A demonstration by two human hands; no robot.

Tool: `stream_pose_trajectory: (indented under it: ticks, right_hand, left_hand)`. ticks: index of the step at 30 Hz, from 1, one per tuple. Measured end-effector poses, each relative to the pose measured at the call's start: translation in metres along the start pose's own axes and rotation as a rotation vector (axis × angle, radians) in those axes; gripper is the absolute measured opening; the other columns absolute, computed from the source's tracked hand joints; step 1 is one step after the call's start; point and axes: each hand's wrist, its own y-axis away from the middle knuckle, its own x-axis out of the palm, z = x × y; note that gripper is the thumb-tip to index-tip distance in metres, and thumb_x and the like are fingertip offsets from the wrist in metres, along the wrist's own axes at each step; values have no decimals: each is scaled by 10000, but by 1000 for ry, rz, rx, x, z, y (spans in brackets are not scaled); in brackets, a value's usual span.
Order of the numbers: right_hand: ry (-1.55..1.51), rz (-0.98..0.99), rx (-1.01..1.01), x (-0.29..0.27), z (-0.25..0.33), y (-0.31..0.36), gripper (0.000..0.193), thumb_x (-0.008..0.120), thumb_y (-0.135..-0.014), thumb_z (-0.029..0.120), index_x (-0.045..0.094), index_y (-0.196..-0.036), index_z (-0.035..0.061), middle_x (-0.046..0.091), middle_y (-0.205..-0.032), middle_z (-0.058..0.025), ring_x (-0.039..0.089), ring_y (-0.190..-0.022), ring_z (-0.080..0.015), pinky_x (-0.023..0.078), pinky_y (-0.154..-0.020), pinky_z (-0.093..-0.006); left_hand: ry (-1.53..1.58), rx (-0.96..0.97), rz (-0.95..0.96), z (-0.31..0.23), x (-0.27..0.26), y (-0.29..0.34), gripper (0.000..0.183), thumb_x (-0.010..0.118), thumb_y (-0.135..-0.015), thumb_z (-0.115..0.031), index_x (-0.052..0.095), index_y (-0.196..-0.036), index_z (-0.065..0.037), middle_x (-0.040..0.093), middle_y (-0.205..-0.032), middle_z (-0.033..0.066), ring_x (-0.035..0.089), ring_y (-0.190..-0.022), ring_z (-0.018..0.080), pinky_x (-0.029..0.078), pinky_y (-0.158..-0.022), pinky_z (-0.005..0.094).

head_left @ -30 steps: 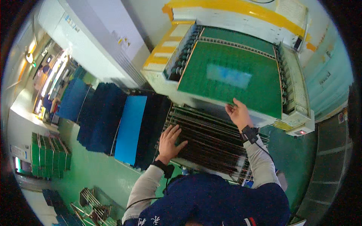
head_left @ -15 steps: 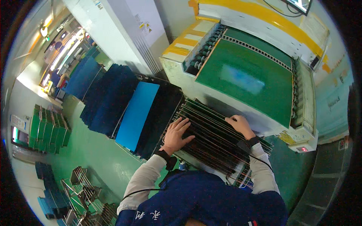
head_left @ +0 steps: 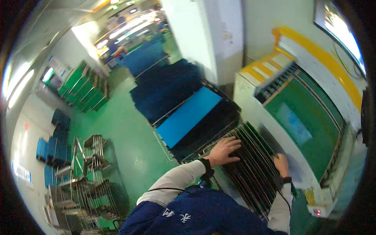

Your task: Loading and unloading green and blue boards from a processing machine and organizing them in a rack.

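A rack of thin, dark upright panels [head_left: 250, 168] stands right in front of me, its many edges running side by side. On its left part my left hand [head_left: 224, 152] rests with fingers spread, touching the panels' top edges. My right hand [head_left: 281, 165] is at the rack's right side, fingers curled in at the panel edges. What its fingertips hold, if anything, is hidden and blurred. Both wrists carry dark bands with thin cords.
Beyond the rack's right side is a roller conveyor machine [head_left: 270, 131] with a green panel [head_left: 313, 117] on it. To the left stand dark stacked panels [head_left: 168, 92] with a blue sheet [head_left: 190, 115] on top. Metal racks [head_left: 94, 176] stand on the green floor [head_left: 121, 129] farther left.
The view has swung left, so the surroundings shift right in the picture. My left hand stays spread on the rack; my right hand remains curled at its right side.
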Motion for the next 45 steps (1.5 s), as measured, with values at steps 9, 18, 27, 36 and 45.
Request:
stream_pose_trajectory:
  ticks: [9, 18, 27, 36, 45]
  right_hand:
    - [39, 35, -47, 10, -28, -9, 360, 668, -884, 313, 687, -980, -33, 670, -942, -273, 625, -866, -467, 473, -775, -516]
    - [-52, 65, 19, 6, -13, -10, 327, 683, -864, 287, 700, -934, -32, 673, -804, -255, 627, -741, -443, 473, -687, -467]
    - [103, 59, -11, 11, -25, -30, 383, 663, -814, 287, 634, -812, -95, 597, -677, -275, 555, -611, -364, 418, -616, -488]
    - [172, -187, 38, 28, -16, -21, 434, 703, -774, 325, 665, -840, -102, 628, -697, -284, 613, -660, -355, 449, -643, -470]
    - [103, 36, 249, 11, -66, -31, 467, 738, -777, 409, 719, -864, -49, 683, -753, -259, 674, -764, -419, 499, -705, -482]
  left_hand:
    - [17, -39, 14, 1, 2, 10, 655, 676, -874, -505, 583, -1351, -66, 461, -1508, 95, 349, -1437, 333, 297, -1167, 501]
    - [26, -15, 34, 9, 7, 11, 735, 686, -848, -536, 547, -1380, -47, 430, -1525, 114, 332, -1441, 358, 290, -1172, 499]
    - [58, 36, 60, 13, 1, 18, 870, 699, -792, -601, 491, -1431, -50, 364, -1556, 159, 260, -1469, 387, 217, -1189, 557]
    - [59, 33, 126, 16, -2, 23, 900, 655, -818, -609, 424, -1488, -53, 305, -1590, 171, 226, -1483, 396, 188, -1205, 543]
    - [82, 30, 137, 12, 6, 5, 861, 555, -912, -609, 357, -1512, -24, 328, -1585, 138, 239, -1482, 372, 199, -1210, 509]
